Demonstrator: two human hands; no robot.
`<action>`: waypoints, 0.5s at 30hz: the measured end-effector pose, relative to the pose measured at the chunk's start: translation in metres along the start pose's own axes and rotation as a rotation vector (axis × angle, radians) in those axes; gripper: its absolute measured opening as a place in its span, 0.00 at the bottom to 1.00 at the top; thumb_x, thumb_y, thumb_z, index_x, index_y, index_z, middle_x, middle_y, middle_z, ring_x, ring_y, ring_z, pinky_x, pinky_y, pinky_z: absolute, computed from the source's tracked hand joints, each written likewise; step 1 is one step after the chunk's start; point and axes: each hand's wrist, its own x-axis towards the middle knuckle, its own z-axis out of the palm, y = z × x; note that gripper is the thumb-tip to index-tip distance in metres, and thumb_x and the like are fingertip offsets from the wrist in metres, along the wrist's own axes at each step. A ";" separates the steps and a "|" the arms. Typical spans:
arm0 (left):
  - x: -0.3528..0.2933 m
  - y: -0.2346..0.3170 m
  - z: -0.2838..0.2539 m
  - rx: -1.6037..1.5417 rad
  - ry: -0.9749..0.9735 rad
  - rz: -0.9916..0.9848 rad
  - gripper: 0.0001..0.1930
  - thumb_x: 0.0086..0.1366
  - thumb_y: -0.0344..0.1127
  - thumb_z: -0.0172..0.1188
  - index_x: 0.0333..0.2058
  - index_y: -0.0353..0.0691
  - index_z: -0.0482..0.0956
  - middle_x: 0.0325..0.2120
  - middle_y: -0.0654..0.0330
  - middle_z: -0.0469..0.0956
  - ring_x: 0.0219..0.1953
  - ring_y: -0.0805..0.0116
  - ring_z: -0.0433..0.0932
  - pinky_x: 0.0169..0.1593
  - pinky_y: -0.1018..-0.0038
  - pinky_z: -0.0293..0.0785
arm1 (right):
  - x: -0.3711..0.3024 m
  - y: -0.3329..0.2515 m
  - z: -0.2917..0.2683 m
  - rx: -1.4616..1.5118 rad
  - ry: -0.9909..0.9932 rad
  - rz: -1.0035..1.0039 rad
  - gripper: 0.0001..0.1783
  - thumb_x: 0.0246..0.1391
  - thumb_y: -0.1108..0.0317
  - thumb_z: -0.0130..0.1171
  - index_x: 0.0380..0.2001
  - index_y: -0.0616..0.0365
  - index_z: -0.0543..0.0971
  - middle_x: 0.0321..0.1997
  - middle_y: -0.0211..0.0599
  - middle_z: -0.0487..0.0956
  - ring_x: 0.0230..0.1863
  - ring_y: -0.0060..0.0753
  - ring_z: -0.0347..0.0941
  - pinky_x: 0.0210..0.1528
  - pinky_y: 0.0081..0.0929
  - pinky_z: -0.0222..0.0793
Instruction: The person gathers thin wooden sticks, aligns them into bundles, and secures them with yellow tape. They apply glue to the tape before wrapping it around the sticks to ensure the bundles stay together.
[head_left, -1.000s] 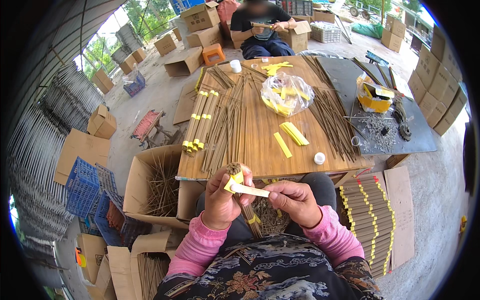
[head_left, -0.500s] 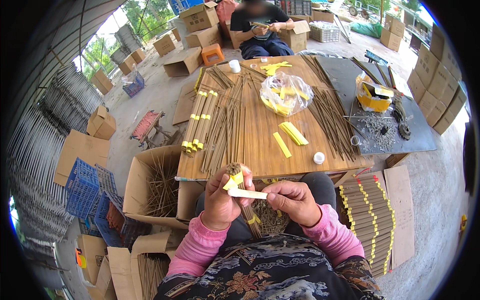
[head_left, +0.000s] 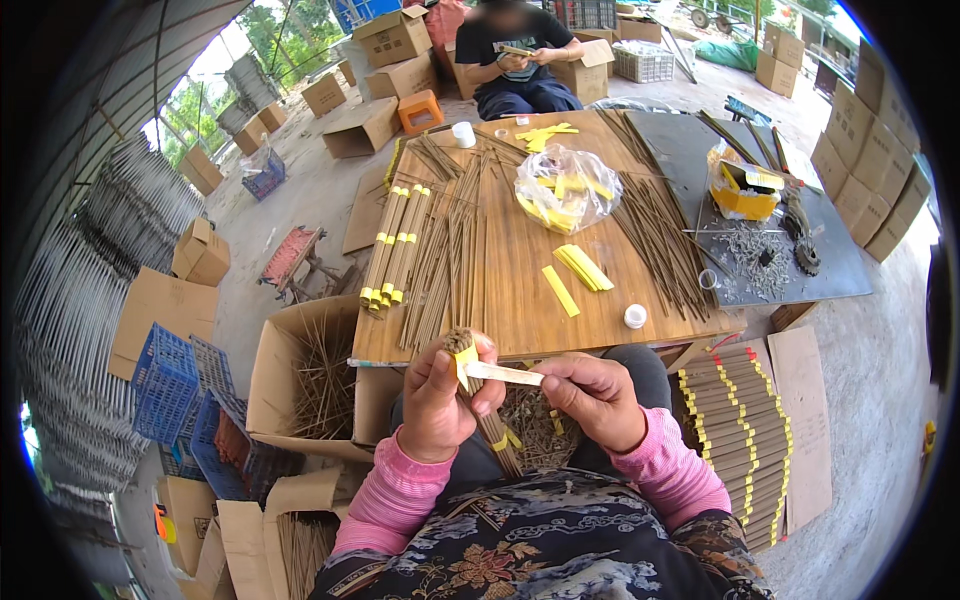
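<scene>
My left hand (head_left: 432, 405) is closed round a bundle of thin brown sticks (head_left: 508, 460) held tilted above my lap, its blunt end upward. A yellow paper strip (head_left: 464, 360) lies around the bundle near that end, and a second yellow band (head_left: 505, 440) sits lower down. Between thumb and fingers, my right hand (head_left: 598, 402) pinches a pale flat stick (head_left: 512, 375). The tip of this flat stick touches the yellow strip beside my left fingers. Part of the bundle is hidden behind my left hand.
On the wooden table (head_left: 510, 290) lie banded bundles (head_left: 400, 240), loose sticks, yellow strips (head_left: 583, 268), a plastic bag (head_left: 568, 190) and a white cup (head_left: 635, 316). A carton of sticks (head_left: 270, 375) stands left; more banded sticks (head_left: 735, 450) lie right. Another person sits beyond the table.
The yellow strip's loose end, which stuck out leftward, now lies closer along the bundle. The flat stick has shifted slightly right and tilts a little more; both hands keep their hold.
</scene>
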 end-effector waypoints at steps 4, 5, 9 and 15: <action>0.001 0.000 -0.002 0.001 -0.024 -0.003 0.21 0.63 0.46 0.48 0.41 0.31 0.69 0.29 0.58 0.69 0.17 0.76 0.64 0.21 0.80 0.61 | -0.002 0.000 -0.003 -0.033 0.023 -0.028 0.09 0.53 0.74 0.52 0.36 0.66 0.75 0.30 0.34 0.76 0.32 0.19 0.70 0.34 0.16 0.65; 0.001 -0.001 -0.002 0.004 -0.029 -0.004 0.21 0.63 0.46 0.48 0.41 0.31 0.69 0.29 0.58 0.69 0.17 0.76 0.64 0.21 0.80 0.61 | -0.002 0.000 -0.002 -0.023 0.031 -0.031 0.09 0.53 0.74 0.52 0.36 0.66 0.76 0.30 0.35 0.76 0.31 0.19 0.70 0.34 0.16 0.65; 0.001 -0.001 -0.002 0.012 0.010 -0.004 0.21 0.63 0.46 0.47 0.42 0.31 0.69 0.28 0.59 0.69 0.17 0.76 0.64 0.20 0.79 0.60 | -0.001 0.000 -0.004 -0.071 0.058 -0.013 0.08 0.52 0.74 0.53 0.36 0.66 0.76 0.29 0.35 0.76 0.30 0.20 0.70 0.32 0.16 0.64; 0.006 -0.003 -0.007 0.052 0.037 0.018 0.21 0.63 0.47 0.47 0.43 0.32 0.69 0.27 0.60 0.68 0.17 0.76 0.65 0.20 0.79 0.59 | -0.006 0.015 -0.039 -0.206 0.383 -0.108 0.09 0.51 0.75 0.53 0.37 0.65 0.76 0.24 0.32 0.71 0.25 0.19 0.66 0.27 0.16 0.62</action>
